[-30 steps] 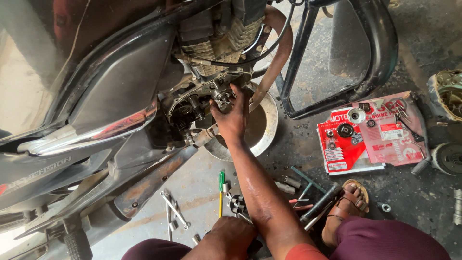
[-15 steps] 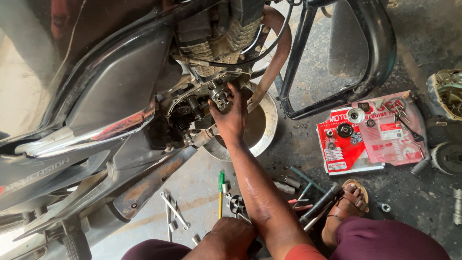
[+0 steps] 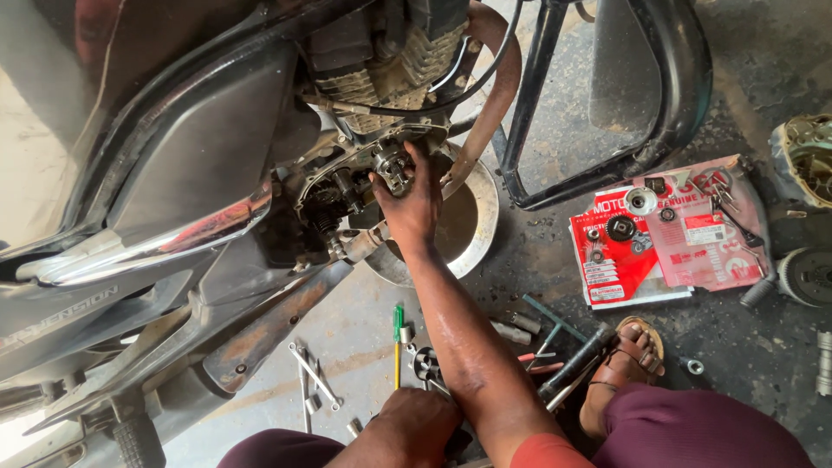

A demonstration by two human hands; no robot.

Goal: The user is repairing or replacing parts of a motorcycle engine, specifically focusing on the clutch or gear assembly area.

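Observation:
My right hand [image 3: 412,204] reaches up into the opened engine case [image 3: 347,195] of a motorcycle lying to my left, and its fingers are closed around a small metal gear assembly [image 3: 392,165] at the case. My left hand [image 3: 416,425] rests low near my knee at the bottom of the view, beside tools on the floor; its fingers are hidden and I cannot see what it holds. A round metal drain pan [image 3: 472,230] sits on the floor under the engine, just behind my right wrist.
Wrenches [image 3: 314,377], a green-handled screwdriver [image 3: 398,342] and sockets lie on the concrete near my knees. Red parts packets [image 3: 659,238] with small gears on them lie to the right. My sandalled foot [image 3: 628,364] is beside them. A black crash guard frame [image 3: 607,104] stands beyond.
My right hand has stayed on the gear assembly at the engine case, with only slight shifts of the fingers. Nothing else has moved.

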